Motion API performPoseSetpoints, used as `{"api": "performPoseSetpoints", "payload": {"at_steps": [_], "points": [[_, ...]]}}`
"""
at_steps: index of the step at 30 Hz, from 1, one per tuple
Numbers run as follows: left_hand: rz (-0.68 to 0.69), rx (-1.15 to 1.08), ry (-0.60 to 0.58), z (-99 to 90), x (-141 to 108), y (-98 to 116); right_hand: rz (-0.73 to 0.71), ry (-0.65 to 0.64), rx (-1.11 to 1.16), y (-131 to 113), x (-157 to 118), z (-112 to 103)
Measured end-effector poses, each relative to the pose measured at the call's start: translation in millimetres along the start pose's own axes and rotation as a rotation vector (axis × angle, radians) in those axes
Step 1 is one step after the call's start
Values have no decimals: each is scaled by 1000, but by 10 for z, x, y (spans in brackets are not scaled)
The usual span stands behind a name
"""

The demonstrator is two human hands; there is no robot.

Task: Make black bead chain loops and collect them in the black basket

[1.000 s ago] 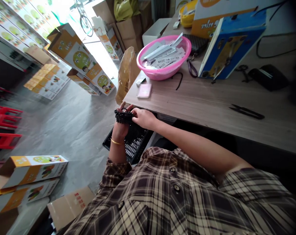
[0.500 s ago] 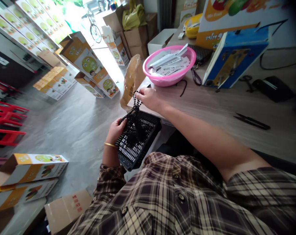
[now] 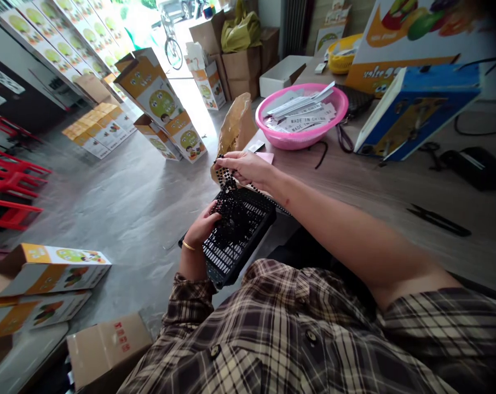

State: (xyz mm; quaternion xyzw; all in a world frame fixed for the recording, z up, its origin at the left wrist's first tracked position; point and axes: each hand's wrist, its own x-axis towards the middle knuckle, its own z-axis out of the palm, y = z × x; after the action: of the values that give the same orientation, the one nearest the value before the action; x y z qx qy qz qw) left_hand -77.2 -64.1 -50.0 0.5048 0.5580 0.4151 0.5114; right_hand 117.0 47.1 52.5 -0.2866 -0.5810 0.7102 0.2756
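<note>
A strand of black beads [image 3: 225, 178] rises nearly upright from the basket, its long axis leaning slightly toward 11 o'clock. The right hand [image 3: 248, 168] pinches its top end between thumb and fingertips. Below, the knobbly bead heap [image 3: 231, 219] sits on a black slotted plastic basket [image 3: 227, 260], held in front of the person's plaid shirt [image 3: 297, 339]. The half-closed left hand [image 3: 202, 227] curls against the heap; its exact grip cannot be told. At 1 o'clock, a pink plastic basin [image 3: 272, 134] holds "MADE IN CHINA" labels [image 3: 309, 121] on a wood-grain table [image 3: 355, 186]. Black thread snips [image 3: 439, 220] lie at 3 o'clock.
</note>
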Motion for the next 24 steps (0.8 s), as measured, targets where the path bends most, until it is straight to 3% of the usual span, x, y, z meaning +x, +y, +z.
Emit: {"api": "performPoseSetpoints", "payload": {"at_steps": [2, 4, 7, 9, 13, 18, 20, 24], "points": [[-64, -190, -99, 50, -9, -6, 8, -6, -8, -22, 9, -6], [-117, -225, -114, 113, 20, -26, 29, -46, -38, -42, -3, 40], [-121, -188, 57, 193, 92, -68, 46, -103, -106, -54, -34, 129], [-110, -221, 189, 207, 120, -83, 39, -71, -144, -49, -38, 128], [-91, -288, 328, 142, 121, -35, 127, 63, -246, -27, -24, -59], [-25, -469, 601, 26, 158, 92, 209, 78, -265, -23, -172, -343], [-31, -518, 624, -8, 167, 127, 207, 98, -247, -36, -278, -442], [17, -576, 553, -35, 145, 169, 203, 50, -227, -67, -445, -624]]}}
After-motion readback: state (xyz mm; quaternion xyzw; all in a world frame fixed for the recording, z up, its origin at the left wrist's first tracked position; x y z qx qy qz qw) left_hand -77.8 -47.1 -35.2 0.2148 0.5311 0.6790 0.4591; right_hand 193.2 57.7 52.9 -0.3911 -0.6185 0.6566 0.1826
